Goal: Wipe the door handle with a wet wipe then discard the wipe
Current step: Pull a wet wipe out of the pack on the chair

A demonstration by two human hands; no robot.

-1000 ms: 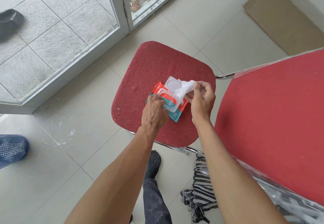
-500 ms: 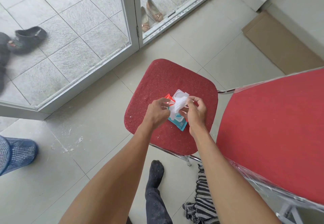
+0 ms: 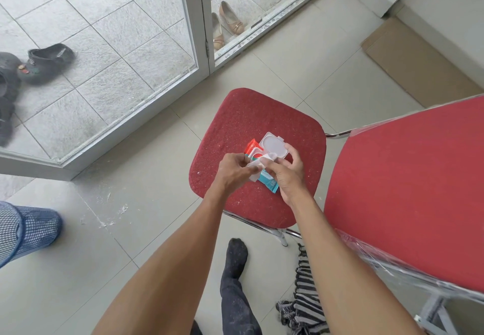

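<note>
The step in hand looks like getting a wipe ready, before any wiping of the door handle, which is out of view. The left hand (image 3: 231, 171) and right hand (image 3: 285, 175) both pinch a small crumpled white wet wipe (image 3: 255, 171), fingers closed on it. Just beyond the fingertips lies the red-and-teal soft wipes pack (image 3: 269, 182), its clear plastic lid (image 3: 273, 146) open. Next, I judge, comes shutting the lid and carrying the wipe to the door.

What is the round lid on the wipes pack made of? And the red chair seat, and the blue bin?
Lid: looks like hard, glossy, milky plastic, holding its shape while flipped open.
Chair seat: seems fuzzy red fabric, matte and speckled with dust.
Blue bin: probably plastic mesh; a grid of small holes shows.
</note>
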